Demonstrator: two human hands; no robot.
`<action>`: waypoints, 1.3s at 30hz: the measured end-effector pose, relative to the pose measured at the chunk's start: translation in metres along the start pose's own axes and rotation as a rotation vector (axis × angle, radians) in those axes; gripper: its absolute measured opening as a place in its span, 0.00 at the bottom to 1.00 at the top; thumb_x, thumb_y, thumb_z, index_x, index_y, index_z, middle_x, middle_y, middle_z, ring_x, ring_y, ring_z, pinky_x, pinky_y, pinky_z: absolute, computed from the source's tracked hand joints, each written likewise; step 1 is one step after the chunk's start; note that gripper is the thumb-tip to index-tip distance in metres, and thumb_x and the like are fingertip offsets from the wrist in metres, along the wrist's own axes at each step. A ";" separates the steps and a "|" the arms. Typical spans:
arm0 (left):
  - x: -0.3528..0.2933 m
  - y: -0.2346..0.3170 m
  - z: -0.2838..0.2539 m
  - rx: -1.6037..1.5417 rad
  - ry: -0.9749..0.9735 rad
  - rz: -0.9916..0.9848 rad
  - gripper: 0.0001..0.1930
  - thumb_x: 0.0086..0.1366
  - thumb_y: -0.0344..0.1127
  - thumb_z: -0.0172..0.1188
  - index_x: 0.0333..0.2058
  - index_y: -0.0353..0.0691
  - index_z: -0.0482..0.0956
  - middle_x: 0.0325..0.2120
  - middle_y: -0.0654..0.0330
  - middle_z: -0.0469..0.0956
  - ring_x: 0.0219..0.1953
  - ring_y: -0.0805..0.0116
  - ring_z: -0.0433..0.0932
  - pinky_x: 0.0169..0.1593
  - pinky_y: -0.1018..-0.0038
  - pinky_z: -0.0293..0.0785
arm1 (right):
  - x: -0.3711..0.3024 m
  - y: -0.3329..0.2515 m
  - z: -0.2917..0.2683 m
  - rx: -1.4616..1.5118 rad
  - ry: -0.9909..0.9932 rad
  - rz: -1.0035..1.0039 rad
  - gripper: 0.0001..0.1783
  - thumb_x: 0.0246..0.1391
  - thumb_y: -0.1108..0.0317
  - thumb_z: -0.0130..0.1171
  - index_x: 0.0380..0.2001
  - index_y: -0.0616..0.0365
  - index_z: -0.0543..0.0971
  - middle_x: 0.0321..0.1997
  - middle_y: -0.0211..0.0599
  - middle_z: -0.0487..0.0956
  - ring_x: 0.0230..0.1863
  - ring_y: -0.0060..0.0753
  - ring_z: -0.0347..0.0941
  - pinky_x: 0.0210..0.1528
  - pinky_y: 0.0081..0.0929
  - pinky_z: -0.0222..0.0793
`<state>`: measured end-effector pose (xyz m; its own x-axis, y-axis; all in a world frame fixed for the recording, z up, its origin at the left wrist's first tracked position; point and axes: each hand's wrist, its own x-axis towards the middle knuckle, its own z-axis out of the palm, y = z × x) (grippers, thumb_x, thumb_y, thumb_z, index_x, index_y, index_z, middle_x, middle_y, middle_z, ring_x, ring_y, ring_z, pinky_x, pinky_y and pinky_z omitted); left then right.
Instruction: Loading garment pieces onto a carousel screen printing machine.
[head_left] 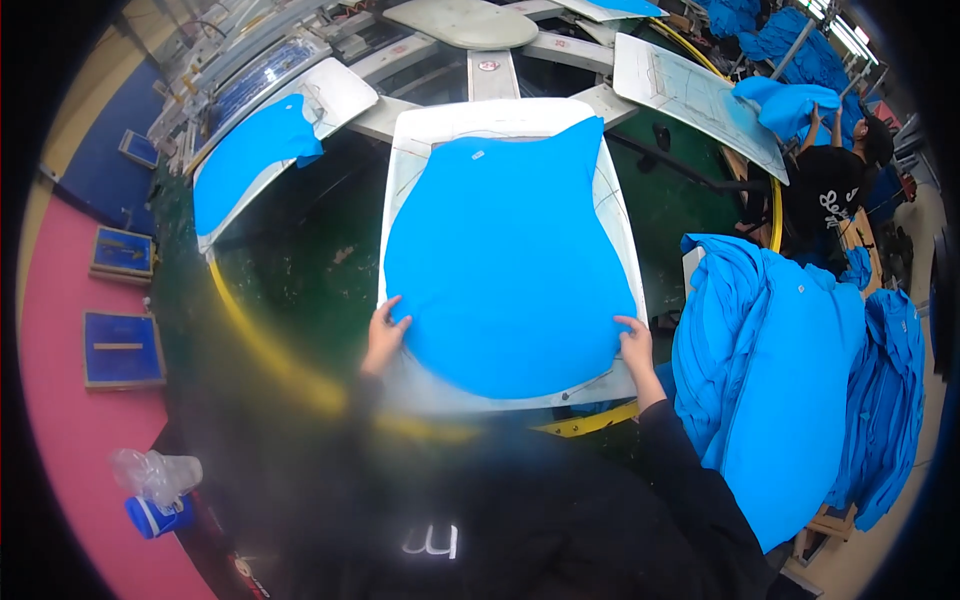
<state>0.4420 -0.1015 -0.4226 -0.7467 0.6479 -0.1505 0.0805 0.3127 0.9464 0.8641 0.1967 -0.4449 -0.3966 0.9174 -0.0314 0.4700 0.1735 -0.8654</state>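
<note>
the bright blue, flat fabric panel lies on the white, round-cornered board at the frame's centre. the left hand and right hand touch its lower side edges; whether either grip is closed, i cannot tell. uneven pulling could skew or wrinkle the panel, its pointed upper-right corner especially.

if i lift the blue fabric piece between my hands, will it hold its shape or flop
Likely flop: similar blue cloth in the pile at right hangs in soft folds. The blue fabric piece also seems light, as it lies thin and flat on the white board.
</note>
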 end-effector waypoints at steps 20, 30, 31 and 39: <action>-0.069 -0.006 0.030 0.279 0.143 0.226 0.41 0.47 0.22 0.65 0.59 0.29 0.54 0.56 0.48 0.59 0.48 0.62 0.72 0.38 0.75 0.77 | -0.033 -0.056 0.000 -0.084 0.067 -0.022 0.23 0.40 0.79 0.61 0.45 0.57 0.77 0.43 0.46 0.77 0.47 0.39 0.73 0.50 0.29 0.66; -0.097 -0.022 0.022 0.240 0.067 0.145 0.48 0.48 0.18 0.63 0.63 0.33 0.39 0.64 0.50 0.44 0.49 0.58 0.72 0.26 0.78 0.79 | -0.061 -0.043 -0.022 -0.009 -0.076 0.080 0.34 0.41 0.85 0.59 0.56 0.63 0.67 0.52 0.41 0.69 0.47 0.28 0.70 0.48 0.20 0.66; -0.101 -0.018 0.024 0.224 0.047 0.095 0.48 0.48 0.18 0.63 0.63 0.33 0.39 0.64 0.50 0.44 0.48 0.58 0.73 0.26 0.78 0.80 | -0.066 -0.049 -0.025 0.042 -0.089 0.182 0.35 0.41 0.85 0.60 0.57 0.62 0.66 0.51 0.40 0.69 0.47 0.28 0.69 0.47 0.19 0.66; -0.119 -0.012 0.026 0.272 0.073 0.094 0.49 0.48 0.18 0.63 0.64 0.36 0.41 0.64 0.49 0.44 0.33 0.64 0.78 0.23 0.77 0.77 | -0.078 -0.037 -0.038 0.045 -0.175 0.107 0.39 0.39 0.82 0.60 0.59 0.65 0.62 0.54 0.43 0.68 0.51 0.32 0.68 0.48 0.20 0.65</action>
<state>0.5472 -0.1643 -0.4236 -0.7723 0.6343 -0.0353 0.3181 0.4343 0.8427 0.9074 0.1327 -0.3920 -0.4796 0.8527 -0.2071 0.4823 0.0590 -0.8740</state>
